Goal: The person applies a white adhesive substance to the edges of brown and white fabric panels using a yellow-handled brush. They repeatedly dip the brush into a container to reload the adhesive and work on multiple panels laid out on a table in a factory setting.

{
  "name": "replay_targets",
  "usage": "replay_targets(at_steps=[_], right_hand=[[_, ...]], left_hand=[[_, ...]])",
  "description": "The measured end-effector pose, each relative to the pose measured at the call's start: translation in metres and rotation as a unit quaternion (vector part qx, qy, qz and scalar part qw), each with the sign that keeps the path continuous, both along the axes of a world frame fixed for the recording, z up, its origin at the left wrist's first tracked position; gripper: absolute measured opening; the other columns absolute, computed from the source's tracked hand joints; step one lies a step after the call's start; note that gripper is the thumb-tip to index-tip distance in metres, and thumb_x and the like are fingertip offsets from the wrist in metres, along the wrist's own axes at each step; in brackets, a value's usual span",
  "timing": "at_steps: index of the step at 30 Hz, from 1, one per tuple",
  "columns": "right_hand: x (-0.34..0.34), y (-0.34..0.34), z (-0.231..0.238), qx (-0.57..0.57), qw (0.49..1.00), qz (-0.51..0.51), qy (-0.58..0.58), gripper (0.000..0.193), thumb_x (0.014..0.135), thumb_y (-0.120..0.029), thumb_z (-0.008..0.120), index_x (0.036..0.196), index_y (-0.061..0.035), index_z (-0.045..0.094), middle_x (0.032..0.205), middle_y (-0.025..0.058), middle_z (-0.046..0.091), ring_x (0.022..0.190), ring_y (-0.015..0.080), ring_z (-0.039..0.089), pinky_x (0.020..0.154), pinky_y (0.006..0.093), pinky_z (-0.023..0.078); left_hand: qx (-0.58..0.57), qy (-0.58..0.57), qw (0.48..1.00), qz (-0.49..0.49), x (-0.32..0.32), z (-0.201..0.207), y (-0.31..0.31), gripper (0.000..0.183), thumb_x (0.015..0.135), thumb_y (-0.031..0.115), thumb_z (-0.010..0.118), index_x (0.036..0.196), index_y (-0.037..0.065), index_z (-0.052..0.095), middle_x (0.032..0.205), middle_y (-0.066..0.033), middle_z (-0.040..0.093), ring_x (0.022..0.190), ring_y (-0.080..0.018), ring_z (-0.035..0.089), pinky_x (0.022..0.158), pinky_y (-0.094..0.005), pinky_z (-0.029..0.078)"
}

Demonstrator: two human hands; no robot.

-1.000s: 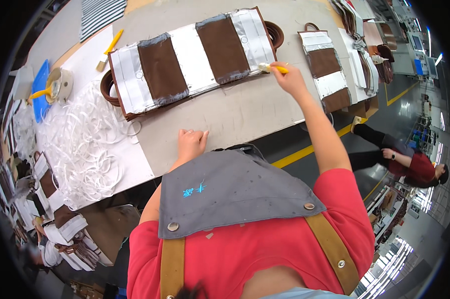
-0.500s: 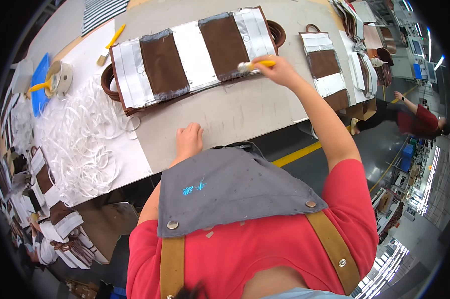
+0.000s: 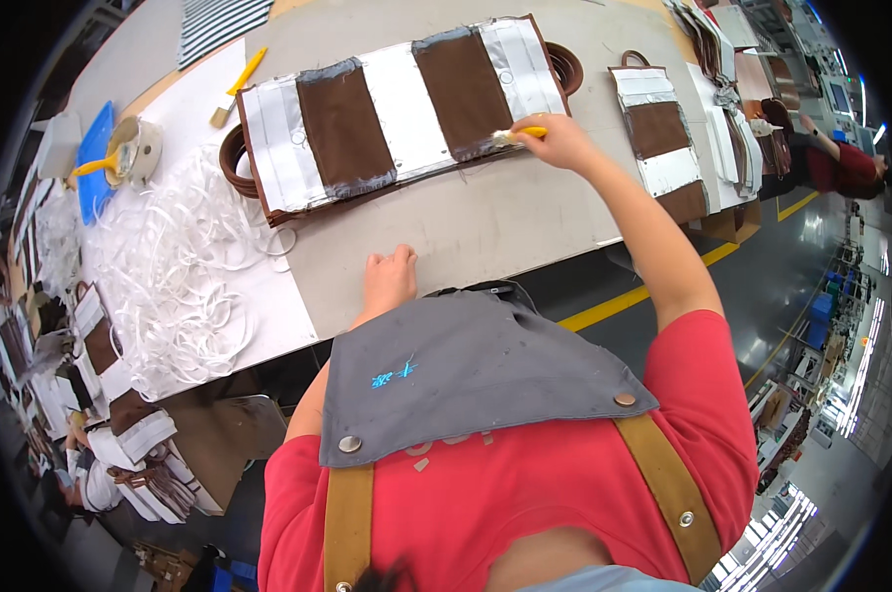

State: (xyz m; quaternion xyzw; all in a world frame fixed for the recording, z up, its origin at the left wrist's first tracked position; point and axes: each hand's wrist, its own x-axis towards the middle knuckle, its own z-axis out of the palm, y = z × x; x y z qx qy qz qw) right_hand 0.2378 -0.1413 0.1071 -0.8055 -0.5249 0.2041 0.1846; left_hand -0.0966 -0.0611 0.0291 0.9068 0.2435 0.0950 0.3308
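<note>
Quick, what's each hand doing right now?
Left hand: loosely closed, fingers curled, at the table; nothing seen in it.
Right hand: closed, holding a yellow-handled brush.

Bare right hand (image 3: pixel 558 141) grips yellow-handled, white-tipped brush (image 3: pixel 522 134), bristles at lower edge of rectangular brown-and-white striped fabric panel (image 3: pixel 401 116) (frayed along brown strip ends). Bare left hand (image 3: pixel 391 276), fingers bent, at flat grey tabletop (image 3: pixel 456 229). Tangled white ribbon heap (image 3: pixel 175 271) left.
</note>
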Motion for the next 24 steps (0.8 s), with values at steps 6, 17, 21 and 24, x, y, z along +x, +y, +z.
replay_targets(at_steps=[6,17,21,24], right_hand=[[0.001,0.010,0.030,0.043,0.995,-0.083,-0.043,0.019,0.080,-0.025,0.057,0.084,-0.0082,0.065,0.073,0.0134,0.063,0.066,0.0304,0.059,0.062,0.0364,0.048],[-0.033,-0.011,-0.023,0.129,0.918,-0.290,0.237,0.020,0.083,-0.023,0.058,0.084,-0.0041,0.064,0.061,0.0054,0.059,0.045,0.0123,0.052,0.044,0.0272,0.041],[-0.002,-0.016,-0.008,0.197,0.871,-0.351,0.280,0.020,0.083,-0.021,0.059,0.093,-0.0048,0.064,0.063,0.0010,0.058,0.045,0.0055,0.046,0.044,0.0236,0.038],[-0.012,-0.006,-0.025,0.175,0.934,-0.198,0.241,0.019,0.082,-0.021,0.060,0.093,-0.0068,0.065,0.066,0.0025,0.061,0.054,0.0096,0.053,0.051,0.0244,0.043]], left_hand=[[0.039,0.058,0.997,0.019,-0.010,-0.002,0.004,0.018,0.088,0.017,0.048,0.074,0.006,0.050,0.052,-0.0101,0.053,0.050,-0.0291,0.048,0.063,-0.0363,0.034],[-0.023,-0.009,1.000,-0.006,0.004,0.008,0.003,0.043,0.085,0.023,0.056,0.049,0.001,0.045,0.046,-0.0142,0.043,0.045,-0.0303,0.040,0.058,-0.0377,0.034],[-0.002,0.001,1.000,-0.009,0.003,0.004,0.002,0.042,0.085,0.022,0.056,0.049,0.001,0.048,0.046,-0.0133,0.044,0.046,-0.0301,0.041,0.059,-0.0378,0.034],[-0.016,0.007,1.000,-0.010,0.002,0.004,0.001,0.041,0.085,0.023,0.055,0.050,0.002,0.050,0.047,-0.0117,0.049,0.048,-0.0293,0.044,0.060,-0.0374,0.035]])
